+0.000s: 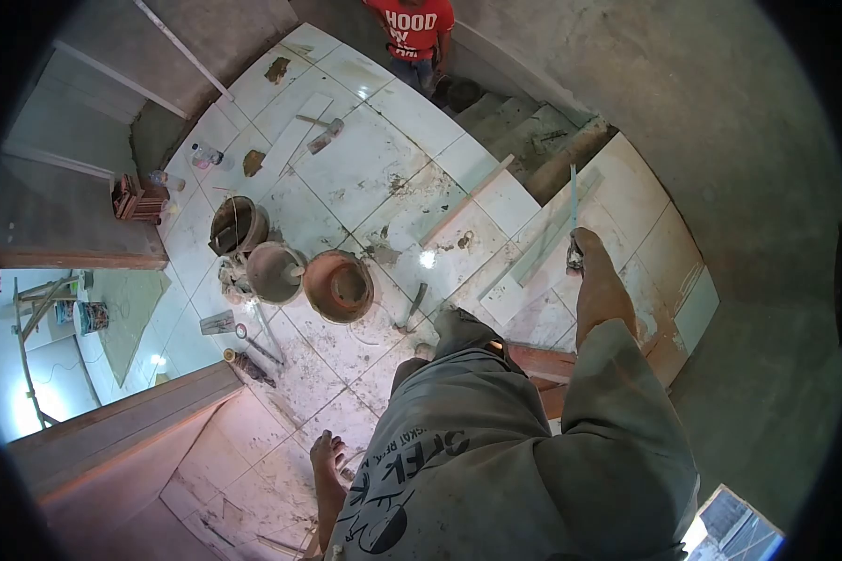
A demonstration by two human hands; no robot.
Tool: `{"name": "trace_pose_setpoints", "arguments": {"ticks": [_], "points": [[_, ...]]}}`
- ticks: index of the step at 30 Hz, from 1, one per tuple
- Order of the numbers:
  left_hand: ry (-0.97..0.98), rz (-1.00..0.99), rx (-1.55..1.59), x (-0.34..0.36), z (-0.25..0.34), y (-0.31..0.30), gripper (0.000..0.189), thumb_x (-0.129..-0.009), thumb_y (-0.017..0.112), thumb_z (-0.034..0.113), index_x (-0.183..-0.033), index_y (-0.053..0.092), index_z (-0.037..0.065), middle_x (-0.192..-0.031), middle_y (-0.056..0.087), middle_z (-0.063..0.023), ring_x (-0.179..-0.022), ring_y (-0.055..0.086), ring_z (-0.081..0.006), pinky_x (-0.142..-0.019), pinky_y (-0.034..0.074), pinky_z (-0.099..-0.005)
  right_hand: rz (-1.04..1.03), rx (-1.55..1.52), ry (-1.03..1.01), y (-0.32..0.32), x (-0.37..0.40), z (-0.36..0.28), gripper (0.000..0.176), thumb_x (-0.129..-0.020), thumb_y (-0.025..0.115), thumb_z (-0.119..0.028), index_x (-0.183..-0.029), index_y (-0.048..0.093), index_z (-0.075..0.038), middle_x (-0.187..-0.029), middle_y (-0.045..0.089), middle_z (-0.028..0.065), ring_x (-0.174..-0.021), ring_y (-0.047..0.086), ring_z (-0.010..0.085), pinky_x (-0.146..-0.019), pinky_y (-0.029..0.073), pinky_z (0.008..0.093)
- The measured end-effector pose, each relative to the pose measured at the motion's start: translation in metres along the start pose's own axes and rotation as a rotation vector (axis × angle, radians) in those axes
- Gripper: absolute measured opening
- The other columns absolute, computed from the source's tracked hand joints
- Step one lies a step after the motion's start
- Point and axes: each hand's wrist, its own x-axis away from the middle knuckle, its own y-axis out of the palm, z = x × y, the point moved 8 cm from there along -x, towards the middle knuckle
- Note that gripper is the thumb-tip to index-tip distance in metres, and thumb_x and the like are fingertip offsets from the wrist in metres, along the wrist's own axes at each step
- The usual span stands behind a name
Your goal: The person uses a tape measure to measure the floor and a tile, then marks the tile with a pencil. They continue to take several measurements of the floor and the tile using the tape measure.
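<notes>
My right hand is stretched forward at the right, closed around a long thin pale-blue tool that points away from me. It looks narrow from this angle, and its exact kind cannot be made out. Below that hand lie white floor tiles and a long pale strip. My left hand hangs low beside my body, fingers loosely apart, with nothing seen in it. Close to my feet, a hammer-like tool with a dark curved handle rests on the tiles.
Mortar buckets and a reddish basin stand left of centre. A mallet lies farther off. Stairs drop away beyond the tile edge, where a person in a red shirt stands. Bottles sit near the left wall.
</notes>
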Motion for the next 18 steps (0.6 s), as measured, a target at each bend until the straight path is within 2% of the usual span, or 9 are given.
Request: {"name": "trace_pose_setpoints", "arguments": {"ticks": [2, 5, 6, 7, 13, 15, 17, 18], "points": [[0.004, 0.039, -0.042, 0.009, 0.023, 0.003, 0.044, -0.089, 0.049, 0.042, -0.119, 0.05, 0.01, -0.105, 0.061, -0.009, -0.092, 0.06, -0.0204, -0.072, 0.044, -0.0353, 0.012, 0.005, 0.041, 0.0, -0.002, -0.003, 0.021, -0.083, 0.048, -0.03, -0.071, 0.047, -0.013, -0.058, 0.044, 0.0065, -0.048, 0.046, 0.0228, -0.047, 0.048, 0.0487], [0.047, 0.034, -0.104, 0.014, 0.051, 0.013, 0.046, -0.088, 0.049, 0.043, -0.121, 0.049, 0.012, -0.108, 0.061, -0.0079, -0.093, 0.06, -0.0205, -0.074, 0.043, -0.0379, 0.036, 0.037, 0.073, 0.002, 0.008, -0.006, 0.021, -0.082, 0.049, -0.03, -0.07, 0.046, -0.013, -0.058, 0.044, 0.0069, -0.047, 0.046, 0.023, -0.05, 0.051, 0.0473], [0.083, 0.054, -0.054, 0.013, 0.06, 0.017, 0.04, -0.085, 0.055, 0.043, -0.108, 0.055, 0.01, -0.095, 0.064, -0.0057, -0.079, 0.062, -0.0176, -0.057, 0.04, -0.0306, 0.04, 0.041, 0.076, 0.003, 0.002, -0.006, 0.021, -0.082, 0.049, -0.03, -0.07, 0.046, -0.013, -0.058, 0.044, 0.0069, -0.047, 0.046, 0.0228, -0.049, 0.051, 0.0466], [0.069, 0.063, -0.07, 0.013, 0.065, 0.019, 0.04, -0.085, 0.055, 0.043, -0.108, 0.055, 0.01, -0.095, 0.064, -0.0057, -0.079, 0.062, -0.0176, -0.057, 0.04, -0.0306, 0.044, 0.045, 0.082, 0.004, -0.004, -0.005, 0.021, -0.082, 0.05, -0.03, -0.069, 0.045, -0.013, -0.059, 0.044, 0.0068, -0.046, 0.046, 0.0225, -0.049, 0.052, 0.0459], [0.14, 0.006, -0.154, 0.026, 0.114, 0.047, 0.043, -0.086, 0.053, 0.044, -0.111, 0.055, 0.009, -0.101, 0.063, -0.0073, -0.086, 0.061, -0.0194, -0.071, 0.043, -0.0368, 0.023, 0.117, 0.11, 0.005, -0.033, 0.011, 0.022, -0.081, 0.051, -0.032, -0.074, 0.048, -0.011, -0.065, 0.047, 0.0095, -0.051, 0.05, 0.0251, -0.047, 0.051, 0.0476], [0.12, -0.03, -0.208, 0.023, 0.121, 0.054, 0.049, -0.086, 0.053, 0.044, -0.12, 0.052, 0.009, -0.108, 0.061, -0.0087, -0.094, 0.059, -0.0198, -0.081, 0.043, -0.0377, 0.032, 0.218, 0.093, 0.002, -0.029, 0.027, 0.024, -0.081, 0.052, -0.033, -0.075, 0.05, -0.009, -0.065, 0.048, 0.0106, -0.052, 0.051, 0.0265, -0.047, 0.05, 0.0488], [0.141, -0.044, -0.226, 0.023, 0.128, 0.06, 0.05, -0.084, 0.055, 0.045, -0.119, 0.053, 0.009, -0.107, 0.062, -0.0086, -0.093, 0.06, -0.0193, -0.08, 0.043, -0.038, 0.035, 0.31, 0.079, 0.001, -0.009, 0.047, 0.027, -0.081, 0.053, -0.033, -0.076, 0.051, -0.007, -0.066, 0.049, 0.0116, -0.053, 0.053, 0.0279, -0.047, 0.05, 0.05], [0.152, -0.058, -0.241, 0.022, 0.131, 0.063, 0.048, -0.085, 0.054, 0.044, -0.118, 0.053, 0.009, -0.106, 0.062, -0.0087, -0.091, 0.06, -0.0194, -0.078, 0.042, -0.0383, 0.013, 0.395, 0.078, 0.001, 0.003, 0.059, 0.028, -0.08, 0.054, -0.033, -0.083, 0.056, -0.005, -0.077, 0.054, 0.0147, -0.06, 0.056, 0.0301, -0.05, 0.051, 0.0499]]}}
